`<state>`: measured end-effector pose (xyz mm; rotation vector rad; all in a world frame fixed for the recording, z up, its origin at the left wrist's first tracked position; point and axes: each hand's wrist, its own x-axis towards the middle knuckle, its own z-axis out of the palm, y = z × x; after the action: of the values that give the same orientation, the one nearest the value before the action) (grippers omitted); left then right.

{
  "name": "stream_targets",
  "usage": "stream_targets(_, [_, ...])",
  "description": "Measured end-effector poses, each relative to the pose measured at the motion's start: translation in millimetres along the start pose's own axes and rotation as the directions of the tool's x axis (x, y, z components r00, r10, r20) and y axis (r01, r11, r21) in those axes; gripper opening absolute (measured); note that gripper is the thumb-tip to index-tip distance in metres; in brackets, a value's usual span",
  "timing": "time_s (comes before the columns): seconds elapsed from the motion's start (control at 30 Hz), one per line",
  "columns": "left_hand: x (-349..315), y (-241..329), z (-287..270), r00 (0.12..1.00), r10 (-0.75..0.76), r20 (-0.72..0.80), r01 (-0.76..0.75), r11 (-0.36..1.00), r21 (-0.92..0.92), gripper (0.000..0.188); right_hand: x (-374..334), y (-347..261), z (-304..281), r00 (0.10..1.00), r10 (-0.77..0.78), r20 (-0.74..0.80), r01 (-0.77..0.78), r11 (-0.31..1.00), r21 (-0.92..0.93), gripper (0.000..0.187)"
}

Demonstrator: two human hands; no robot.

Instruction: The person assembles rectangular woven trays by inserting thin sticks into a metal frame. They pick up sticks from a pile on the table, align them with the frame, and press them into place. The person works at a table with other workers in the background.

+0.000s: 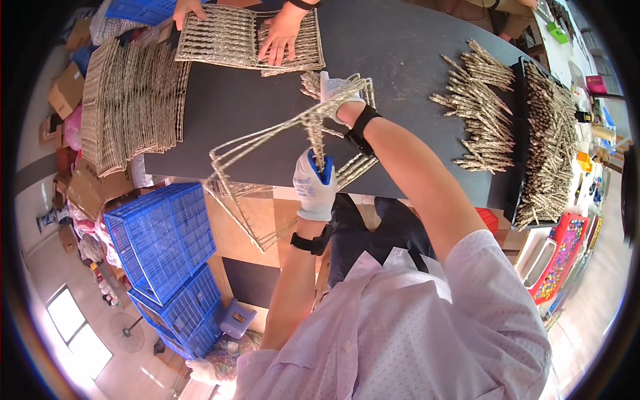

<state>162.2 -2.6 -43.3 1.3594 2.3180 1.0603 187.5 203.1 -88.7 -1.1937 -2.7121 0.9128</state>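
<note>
Beige, rope-wrapped rectangular wire frames [250, 139] are held tilted over the near edge of the dark table, their lower left corner hanging past it. My left hand [315, 189], in a white and blue glove, closes round the lower end of short twisted rope strips [315, 139] inside the frames. My right hand [339, 107], gloved too, is closed round the upper right end of the frames. Part of its fingers is hidden behind the frame bars. Beyond them, a few more strips [311, 84] lie on the table.
Across the dark table [393, 50], another person's hands [280, 39] rest on a finished woven panel [217, 40]. A tall panel stack [133, 103] stands left. Loose twisted strips [483, 107] and a full black tray [547, 147] lie right. Blue crates [163, 233] stand below left.
</note>
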Motion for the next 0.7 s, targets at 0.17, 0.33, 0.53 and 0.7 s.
stream_targets(0.17, [10.6, -16.1, 0.7, 0.998, 0.068, 0.004, -0.068, 0.998, 0.020, 0.040, 9.9, 7.9, 5.6, 0.988, 0.144, 0.059, -0.147, 0.989, 0.033, 0.037])
stream_targets(0.33, [34.7, -21.4, 1.5, 0.970, 0.240, -0.025, -0.237, 0.968, 0.080, 0.041, 7.3, 17.6, -7.4, 0.970, 0.137, 0.201, -0.173, 0.969, 0.174, 0.068])
stream_targets(0.53, [35.1, -18.6, 8.2, 0.999, 0.029, -0.021, -0.030, 0.998, -0.056, 0.041, 8.1, 19.6, -1.1, 0.979, 0.033, 0.202, -0.049, 0.996, 0.075, 0.053])
stream_targets(0.7, [34.1, -33.8, 24.3, 0.902, -0.431, 0.033, 0.419, 0.853, -0.310, 0.049, -25.6, -5.1, -11.6, 0.926, -0.176, 0.335, 0.249, 0.950, -0.189, 0.068])
